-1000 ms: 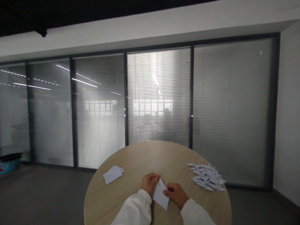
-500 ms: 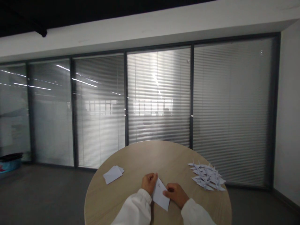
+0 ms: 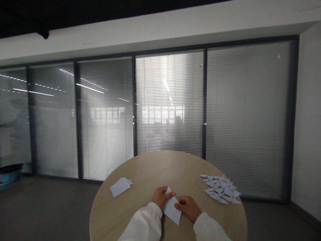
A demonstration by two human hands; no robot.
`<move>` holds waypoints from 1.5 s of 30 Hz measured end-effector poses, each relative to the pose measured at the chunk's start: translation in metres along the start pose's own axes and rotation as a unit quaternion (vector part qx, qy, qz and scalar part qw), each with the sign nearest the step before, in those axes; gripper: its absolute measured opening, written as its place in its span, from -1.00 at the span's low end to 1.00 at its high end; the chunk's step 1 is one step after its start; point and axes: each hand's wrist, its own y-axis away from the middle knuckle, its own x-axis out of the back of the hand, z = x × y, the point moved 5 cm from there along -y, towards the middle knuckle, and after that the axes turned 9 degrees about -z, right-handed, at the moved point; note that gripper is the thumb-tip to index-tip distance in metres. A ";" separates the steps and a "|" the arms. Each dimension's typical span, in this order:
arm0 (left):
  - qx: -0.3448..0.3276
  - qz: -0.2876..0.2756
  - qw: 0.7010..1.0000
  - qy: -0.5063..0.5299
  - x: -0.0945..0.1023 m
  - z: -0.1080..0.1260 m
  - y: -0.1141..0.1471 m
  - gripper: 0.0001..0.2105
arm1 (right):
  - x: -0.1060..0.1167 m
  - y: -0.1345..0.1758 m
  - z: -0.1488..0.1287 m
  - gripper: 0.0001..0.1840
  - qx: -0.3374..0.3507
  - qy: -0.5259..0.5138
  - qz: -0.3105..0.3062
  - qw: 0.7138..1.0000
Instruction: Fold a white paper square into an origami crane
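A white sheet of paper [image 3: 172,211] slants between my two hands above the near part of the round table. My left hand [image 3: 160,196] grips its upper left side, with the thumb lying across the face of the sheet. On the right edge, my right hand [image 3: 188,207] pinches the paper between thumb and curled fingers. Part of the sheet's upper end is covered by my left thumb.
A small stack of white paper [image 3: 120,187] lies on the left of the wooden table [image 3: 165,164]. Several folded paper pieces with pointed ends [image 3: 222,189] are heaped on the right. Behind stand glass panels with blinds [image 3: 170,134]. A blue tub [image 3: 10,174] is at far left.
My left thumb has moved right, from the top edge across the face of the paper, covering the dark marks seen there before. My right hand has stayed nearly still.
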 end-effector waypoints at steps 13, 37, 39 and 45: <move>-0.008 -0.009 0.999 0.035 -0.001 -0.002 0.000 -0.62 | 0.000 0.000 0.000 -0.70 0.003 -0.008 0.000 1.000; -0.026 -0.065 0.997 0.045 -0.005 -0.012 -0.005 -0.74 | 0.006 0.001 -0.006 -0.62 0.034 -0.052 0.024 0.998; -0.026 -0.056 0.998 0.025 -0.004 -0.013 -0.005 -0.74 | 0.006 0.001 -0.005 -0.62 0.038 -0.041 0.026 0.998; -0.018 -0.058 0.998 0.035 -0.008 -0.014 -0.006 -0.71 | 0.009 0.000 0.002 -0.64 0.031 0.011 0.037 0.999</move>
